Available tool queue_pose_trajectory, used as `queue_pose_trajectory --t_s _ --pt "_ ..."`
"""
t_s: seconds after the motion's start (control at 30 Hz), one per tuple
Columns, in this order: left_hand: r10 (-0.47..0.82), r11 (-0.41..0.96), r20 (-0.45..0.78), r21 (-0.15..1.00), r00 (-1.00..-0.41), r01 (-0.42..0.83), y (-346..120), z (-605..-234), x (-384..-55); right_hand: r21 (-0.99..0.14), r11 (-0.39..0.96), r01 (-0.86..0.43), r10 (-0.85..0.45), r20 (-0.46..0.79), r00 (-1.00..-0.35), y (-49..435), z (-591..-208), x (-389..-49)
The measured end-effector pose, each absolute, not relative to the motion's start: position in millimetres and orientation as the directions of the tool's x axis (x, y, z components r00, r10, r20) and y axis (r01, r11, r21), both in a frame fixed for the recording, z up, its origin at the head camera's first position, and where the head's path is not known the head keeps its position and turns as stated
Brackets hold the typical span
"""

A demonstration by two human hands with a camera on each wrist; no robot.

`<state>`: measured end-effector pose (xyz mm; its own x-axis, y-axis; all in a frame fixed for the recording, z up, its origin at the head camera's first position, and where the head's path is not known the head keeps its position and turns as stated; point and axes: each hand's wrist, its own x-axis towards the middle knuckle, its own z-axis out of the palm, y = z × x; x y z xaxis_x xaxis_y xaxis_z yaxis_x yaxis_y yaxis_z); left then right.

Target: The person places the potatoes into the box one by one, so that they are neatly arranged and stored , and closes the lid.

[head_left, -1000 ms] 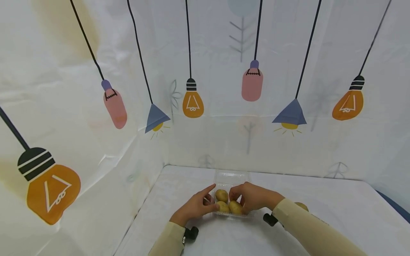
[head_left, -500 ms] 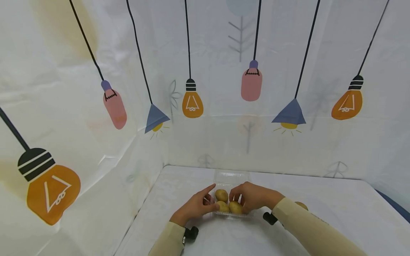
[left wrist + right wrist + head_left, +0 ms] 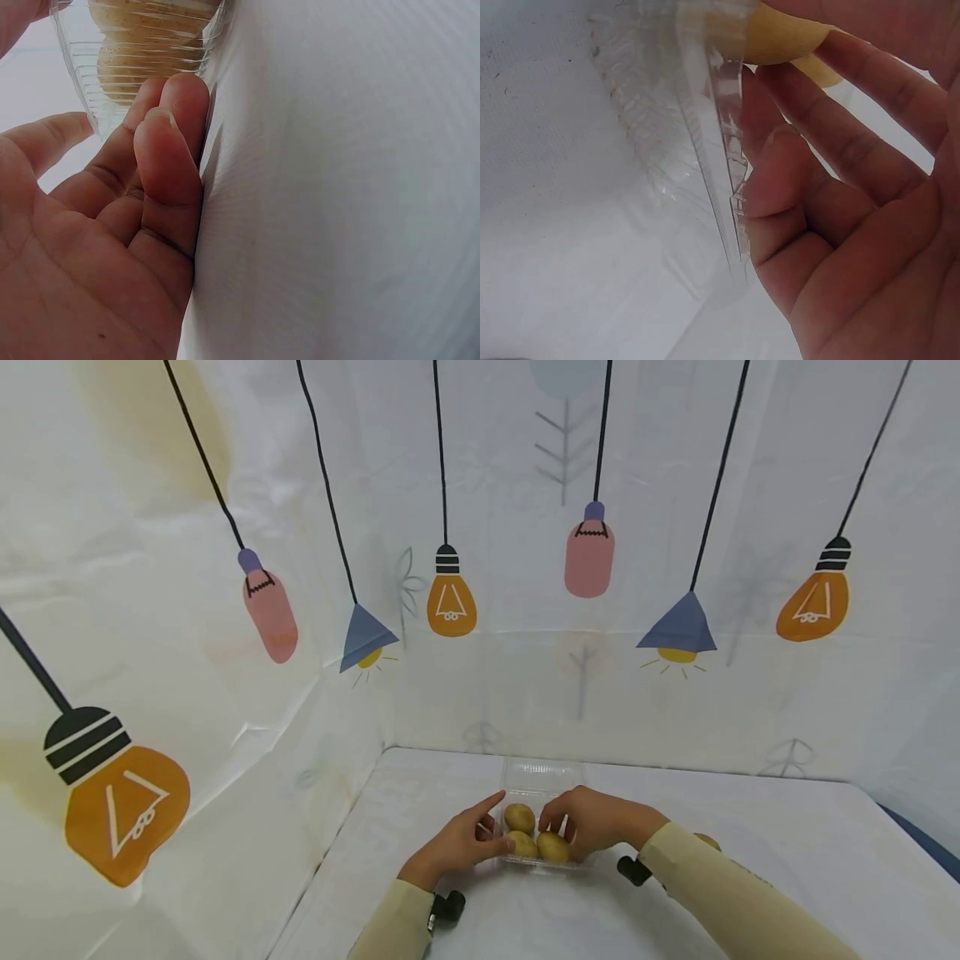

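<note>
A clear plastic clamshell box [image 3: 546, 862] stands on the table with its lid [image 3: 543, 775] raised at the back. Three potatoes show inside: one at the back left [image 3: 519, 817], one at the front left [image 3: 522, 844] and one at the front right [image 3: 553, 847]. My left hand [image 3: 457, 847] holds the box's left side, thumb over the front corner. In the left wrist view, its bent fingers [image 3: 169, 169] meet the ribbed wall. My right hand [image 3: 588, 818] reaches over the right rim and grips the front-right potato. In the right wrist view, fingers curl beside that potato [image 3: 784, 37].
Another potato [image 3: 707, 841] lies on the white table [image 3: 795, 852], partly hidden behind my right sleeve. White sheets [image 3: 480, 693] printed with hanging lamps enclose the left and back of the table.
Both hands stay almost still. The front-right potato and the right fingers shift very slightly; the box keeps its place.
</note>
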<state>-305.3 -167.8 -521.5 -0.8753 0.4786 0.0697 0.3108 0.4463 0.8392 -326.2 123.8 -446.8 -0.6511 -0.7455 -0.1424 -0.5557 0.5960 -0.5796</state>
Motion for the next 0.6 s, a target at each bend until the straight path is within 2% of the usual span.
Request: queue_pose_trajectory --t_s 0.6 --pt "0.475 0.442 0.072 0.842 -0.877 0.309 -167.7 -521.9 -304.9 -0.565 0.61 -0.556 -0.734 -0.136 -0.666 125.0 -444.3 -323.2"
